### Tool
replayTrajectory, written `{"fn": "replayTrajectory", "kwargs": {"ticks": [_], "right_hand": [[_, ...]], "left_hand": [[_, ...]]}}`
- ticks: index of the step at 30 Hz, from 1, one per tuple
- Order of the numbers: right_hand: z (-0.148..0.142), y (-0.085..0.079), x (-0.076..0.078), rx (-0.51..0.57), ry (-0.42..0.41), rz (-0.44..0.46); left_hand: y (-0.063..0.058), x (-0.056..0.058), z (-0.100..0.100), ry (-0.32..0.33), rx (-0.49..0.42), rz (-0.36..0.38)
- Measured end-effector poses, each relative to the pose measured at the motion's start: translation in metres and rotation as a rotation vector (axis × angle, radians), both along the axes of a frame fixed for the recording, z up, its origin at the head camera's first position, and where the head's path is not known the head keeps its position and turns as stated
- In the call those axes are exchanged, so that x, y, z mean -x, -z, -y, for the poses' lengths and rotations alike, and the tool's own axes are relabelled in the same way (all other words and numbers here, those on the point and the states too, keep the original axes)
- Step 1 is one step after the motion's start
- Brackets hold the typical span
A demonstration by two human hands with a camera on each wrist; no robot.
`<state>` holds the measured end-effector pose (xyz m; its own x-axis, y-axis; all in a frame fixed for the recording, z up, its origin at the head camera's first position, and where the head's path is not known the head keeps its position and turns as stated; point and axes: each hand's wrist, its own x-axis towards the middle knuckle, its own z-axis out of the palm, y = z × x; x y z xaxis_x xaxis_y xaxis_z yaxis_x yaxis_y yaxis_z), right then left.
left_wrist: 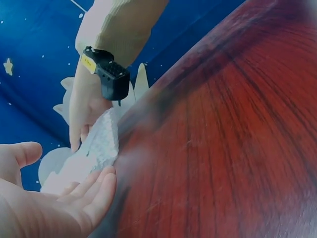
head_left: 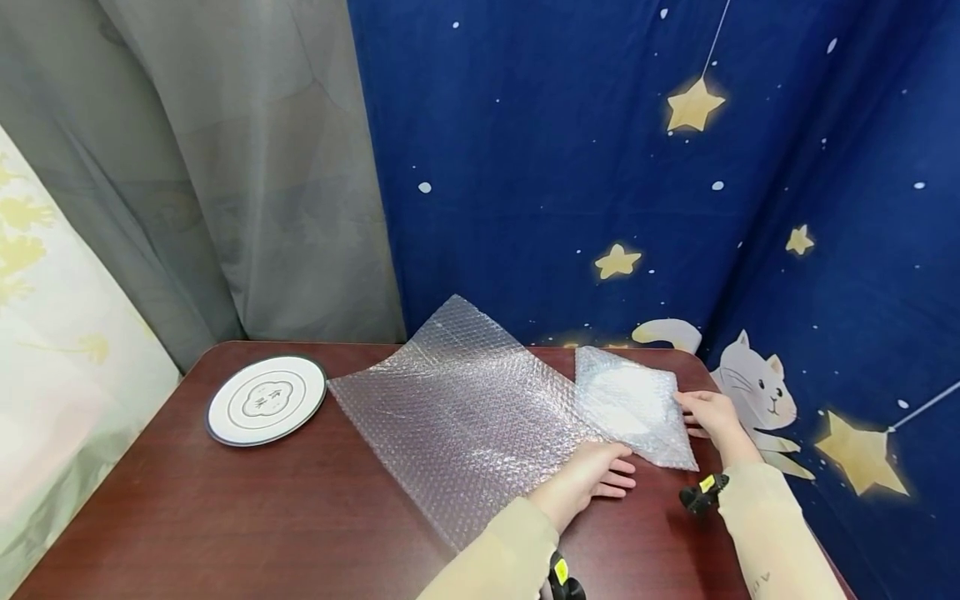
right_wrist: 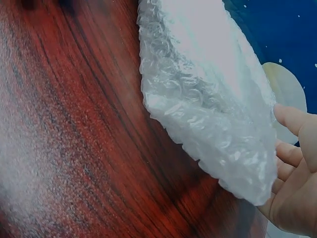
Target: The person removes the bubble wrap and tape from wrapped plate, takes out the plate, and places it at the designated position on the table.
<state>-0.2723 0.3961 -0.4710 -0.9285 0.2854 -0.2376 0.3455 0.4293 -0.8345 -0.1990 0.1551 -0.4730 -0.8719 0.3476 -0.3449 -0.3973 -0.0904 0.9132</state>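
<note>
A flat bubble-wrapped package (head_left: 630, 400) lies on the right of the table, with a bright whitish shape showing through; its contents are hard to make out. My right hand (head_left: 708, 417) is at the package's right edge, thumb tip touching the edge and fingers partly hidden behind it in the right wrist view. My left hand (head_left: 596, 471) is at the near left edge of the package, fingers extended and thumb apart in the left wrist view. Left of the package spreads a large sheet of bubble wrap (head_left: 465, 400), which partly meets the package's left side.
A white plate (head_left: 266, 400) with a dark rim and a printed centre lies at the table's left. The reddish-brown wooden table (head_left: 300, 517) ends at curtains: grey (head_left: 285, 167) on the left, blue with stars (head_left: 525, 150) behind and right. Each wrist wears a black camera (head_left: 703, 493).
</note>
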Motion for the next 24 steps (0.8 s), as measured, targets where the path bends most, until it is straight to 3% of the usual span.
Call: {"fn": "replayTrajectory", "kwargs": {"ticks": [15,24], "right_hand": [[-0.004,0.01,0.004,-0.014,-0.043,0.027],[-0.006,0.014,-0.004,0.009,-0.03,0.024]], "left_hand": [[0.011,0.003,-0.02,-0.034,-0.16,0.076],[0.017,0.002,-0.024,-0.044,-0.251,0.088]]}}
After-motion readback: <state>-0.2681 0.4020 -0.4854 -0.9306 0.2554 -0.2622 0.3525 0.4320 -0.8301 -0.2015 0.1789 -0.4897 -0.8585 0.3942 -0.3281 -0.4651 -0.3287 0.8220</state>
